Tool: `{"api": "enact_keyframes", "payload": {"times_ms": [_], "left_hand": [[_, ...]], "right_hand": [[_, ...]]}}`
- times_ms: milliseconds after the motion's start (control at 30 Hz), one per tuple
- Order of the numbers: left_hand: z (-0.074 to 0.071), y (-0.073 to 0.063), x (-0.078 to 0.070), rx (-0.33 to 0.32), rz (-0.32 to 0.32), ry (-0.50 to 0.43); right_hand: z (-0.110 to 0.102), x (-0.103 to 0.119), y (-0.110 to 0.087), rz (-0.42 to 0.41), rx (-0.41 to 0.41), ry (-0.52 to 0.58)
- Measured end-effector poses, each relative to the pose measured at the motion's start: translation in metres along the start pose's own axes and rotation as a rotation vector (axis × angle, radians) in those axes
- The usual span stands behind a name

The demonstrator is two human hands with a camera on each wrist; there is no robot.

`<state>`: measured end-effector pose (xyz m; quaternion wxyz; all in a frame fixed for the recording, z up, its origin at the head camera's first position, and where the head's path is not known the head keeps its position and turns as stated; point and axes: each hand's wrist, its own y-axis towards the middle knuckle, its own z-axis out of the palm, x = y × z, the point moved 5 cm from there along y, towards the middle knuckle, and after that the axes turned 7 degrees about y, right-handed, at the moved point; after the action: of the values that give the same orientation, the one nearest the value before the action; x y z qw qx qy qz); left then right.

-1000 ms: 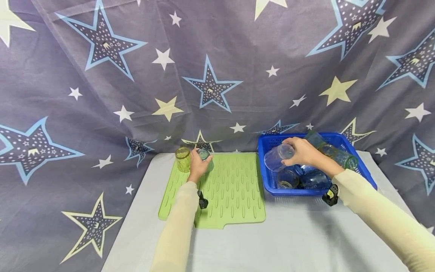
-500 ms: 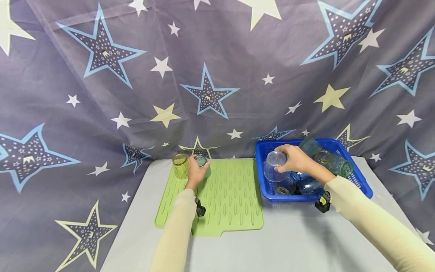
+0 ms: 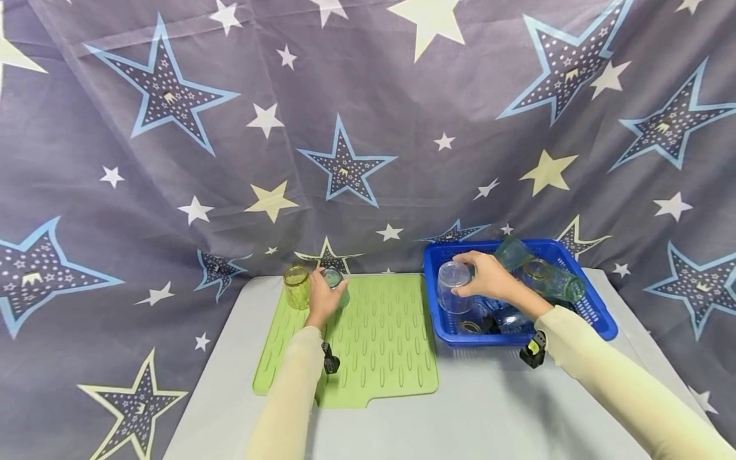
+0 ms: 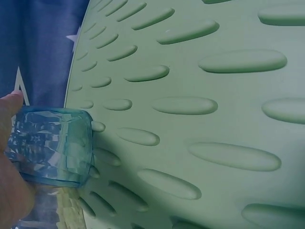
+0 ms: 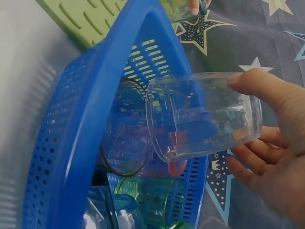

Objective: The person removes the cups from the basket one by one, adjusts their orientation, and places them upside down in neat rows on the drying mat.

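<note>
In the head view my left hand (image 3: 326,297) grips a bluish glass (image 3: 331,278) at the back left of the green mat (image 3: 385,332). Its facets show in the left wrist view, where the far end of the glass (image 4: 57,145) meets or nearly meets the mat; I cannot tell which. Beside it on the mat stands a yellow-green glass (image 3: 297,291). Over the left part of the blue basket (image 3: 517,342), my right hand (image 3: 489,278) holds a clear glass (image 3: 453,291), thumb and fingers near one end (image 5: 205,117). Its wide mouth points down into the basket.
Several glasses fill the basket, among them a greenish glass (image 3: 566,284) lying on its side and a clear brown-rimmed glass (image 5: 126,129) below the held one. A star-patterned curtain (image 3: 368,128) hangs behind the white table (image 3: 483,409).
My right hand has tipped the clear glass from slanted to nearly upright and shifted slightly left over the basket. My left hand keeps its place on the mat; the head view has tilted.
</note>
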<state>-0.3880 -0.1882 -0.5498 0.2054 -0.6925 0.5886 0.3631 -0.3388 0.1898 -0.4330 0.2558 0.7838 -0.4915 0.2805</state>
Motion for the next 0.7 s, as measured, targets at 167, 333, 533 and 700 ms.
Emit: {"api": "enact_keyframes", "payload": {"times_ms": [167,333,533,700], "left_hand": [[-0.002,0.001,-0.001,0.004,-0.016,0.015],[-0.004,0.002,-0.005,0.013,-0.039,0.045],[-0.005,0.003,-0.009,0.014,-0.05,0.094],[-0.004,0.002,-0.011,0.004,-0.059,0.135]], "right_hand": [[0.0,0.001,0.002,0.033,-0.005,0.025],[0.001,0.002,0.001,0.028,-0.001,0.068],[-0.004,-0.002,0.0,0.037,0.032,0.081],[-0.007,-0.005,-0.002,0.036,0.043,0.099]]}}
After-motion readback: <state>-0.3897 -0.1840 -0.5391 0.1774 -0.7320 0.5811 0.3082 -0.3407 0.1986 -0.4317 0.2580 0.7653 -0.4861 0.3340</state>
